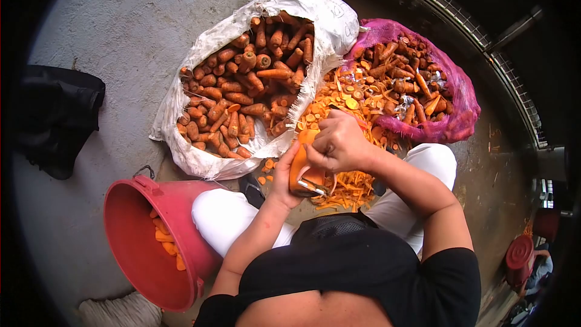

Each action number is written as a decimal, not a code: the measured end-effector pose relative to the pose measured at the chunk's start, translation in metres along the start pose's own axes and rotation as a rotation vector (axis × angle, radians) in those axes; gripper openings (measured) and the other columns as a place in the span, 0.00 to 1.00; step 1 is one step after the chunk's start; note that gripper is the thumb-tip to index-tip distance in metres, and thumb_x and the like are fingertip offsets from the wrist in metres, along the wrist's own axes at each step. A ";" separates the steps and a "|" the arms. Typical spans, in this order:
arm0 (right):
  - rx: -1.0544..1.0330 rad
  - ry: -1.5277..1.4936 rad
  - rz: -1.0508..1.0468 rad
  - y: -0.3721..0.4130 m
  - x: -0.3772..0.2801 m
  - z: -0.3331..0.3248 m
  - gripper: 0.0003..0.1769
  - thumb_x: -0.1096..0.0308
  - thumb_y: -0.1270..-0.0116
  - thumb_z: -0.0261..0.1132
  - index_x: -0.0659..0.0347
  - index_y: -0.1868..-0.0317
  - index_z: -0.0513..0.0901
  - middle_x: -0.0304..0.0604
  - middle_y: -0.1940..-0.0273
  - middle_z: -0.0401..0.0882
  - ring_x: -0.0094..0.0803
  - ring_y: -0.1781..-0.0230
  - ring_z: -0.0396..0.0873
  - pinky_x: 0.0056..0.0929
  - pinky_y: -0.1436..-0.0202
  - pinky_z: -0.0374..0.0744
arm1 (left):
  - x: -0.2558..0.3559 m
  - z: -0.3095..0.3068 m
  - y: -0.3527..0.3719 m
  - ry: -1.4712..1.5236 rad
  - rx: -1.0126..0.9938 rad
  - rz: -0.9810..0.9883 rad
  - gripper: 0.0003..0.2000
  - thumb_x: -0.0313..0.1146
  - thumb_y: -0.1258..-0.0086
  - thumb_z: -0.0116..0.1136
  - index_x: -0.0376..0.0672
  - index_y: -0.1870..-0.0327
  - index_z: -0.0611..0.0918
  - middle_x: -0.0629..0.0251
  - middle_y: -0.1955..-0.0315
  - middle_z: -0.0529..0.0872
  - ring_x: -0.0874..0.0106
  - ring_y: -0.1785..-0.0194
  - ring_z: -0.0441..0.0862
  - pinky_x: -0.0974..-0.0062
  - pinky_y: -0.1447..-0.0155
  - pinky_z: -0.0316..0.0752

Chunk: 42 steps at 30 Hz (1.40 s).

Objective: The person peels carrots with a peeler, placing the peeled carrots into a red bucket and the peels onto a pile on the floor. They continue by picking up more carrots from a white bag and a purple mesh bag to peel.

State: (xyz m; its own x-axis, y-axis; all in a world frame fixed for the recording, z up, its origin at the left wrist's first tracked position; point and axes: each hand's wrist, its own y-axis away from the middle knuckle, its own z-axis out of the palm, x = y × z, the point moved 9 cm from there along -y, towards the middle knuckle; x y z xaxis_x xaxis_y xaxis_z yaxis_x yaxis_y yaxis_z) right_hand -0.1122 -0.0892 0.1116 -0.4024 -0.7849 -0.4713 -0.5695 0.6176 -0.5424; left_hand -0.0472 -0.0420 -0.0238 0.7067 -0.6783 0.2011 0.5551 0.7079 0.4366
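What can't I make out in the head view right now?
All in the head view:
- Left hand: some fingers, behind the peeled carrot.
- Right hand: its palm, under its own knuckles.
- White sack: lower contents, under the top layer; its writing, too small.
- Red bucket: part of its load, behind the rim.
- Distant person: too small and blurred.

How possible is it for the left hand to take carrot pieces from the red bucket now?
Probably not directly: the left hand is holding a carrot, the left knee is between, and the red bucket opens away.
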 end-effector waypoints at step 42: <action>-0.093 0.606 0.764 0.050 0.208 -0.012 0.26 0.53 0.33 0.51 0.52 0.86 0.83 0.35 0.88 0.75 0.27 0.88 0.71 0.29 0.55 0.73 | -0.018 -0.001 0.010 -0.058 -0.043 -0.110 0.26 0.54 0.26 0.42 0.41 0.39 0.71 0.49 0.58 0.81 0.56 0.62 0.83 0.60 0.61 0.82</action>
State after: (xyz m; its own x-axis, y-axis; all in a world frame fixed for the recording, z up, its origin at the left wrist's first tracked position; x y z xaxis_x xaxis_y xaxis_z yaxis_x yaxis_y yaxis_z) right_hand -0.2328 -0.2222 -0.0048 -0.9715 -0.0842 -0.2216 -0.0465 0.9843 -0.1704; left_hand -0.0544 -0.0225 -0.0240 0.6147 -0.7618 0.2046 0.6473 0.6354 0.4212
